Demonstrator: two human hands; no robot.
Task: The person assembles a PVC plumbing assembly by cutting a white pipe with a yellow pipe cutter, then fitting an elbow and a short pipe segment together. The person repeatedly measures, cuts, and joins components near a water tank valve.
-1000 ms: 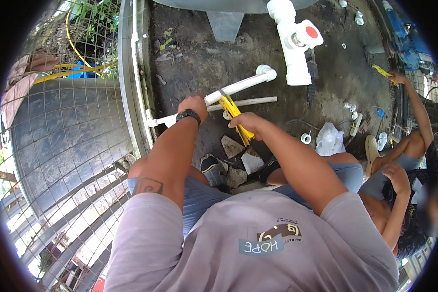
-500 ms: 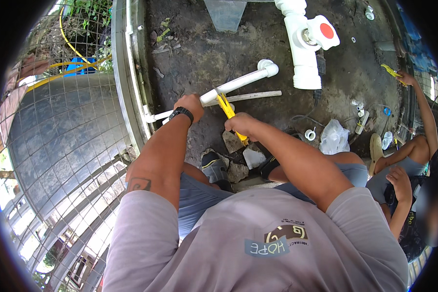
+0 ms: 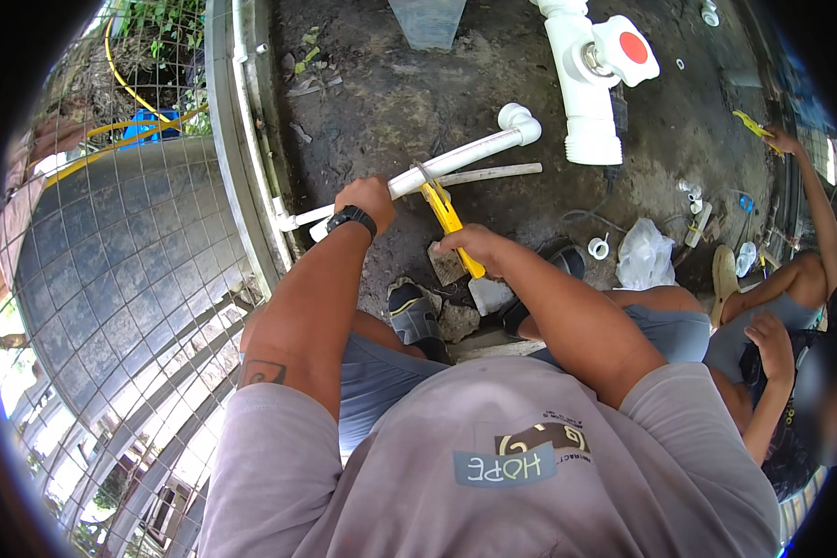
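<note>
A white plastic pipe [image 3: 465, 155] with an elbow on its far end runs slantwise in front of me, above the dark ground. My left hand [image 3: 367, 201] is closed around its nearer part. My right hand [image 3: 479, 247] grips the yellow handle of a pipe cutter [image 3: 443, 209]. The cutter's hooked metal jaw meets the pipe just right of my left hand; I cannot tell how deep the blade sits. Close behind the cutter lies a thinner whitish pipe [image 3: 498, 172], partly hidden by the larger one.
A large white valve [image 3: 586, 84] with a red-centred knob is at the upper right. A clear plastic bag [image 3: 645, 256] and several white fittings lie to the right. There another person's hand [image 3: 781, 140] holds a yellow tool [image 3: 751, 123]. Wire mesh [image 3: 130, 260] stands left; broken stones [image 3: 458, 321] lie by my shoes.
My view has shifted slightly. The cutter's handle has swung a little to the right and nearer me, while its jaw stays at the pipe. My left hand keeps its grip.
</note>
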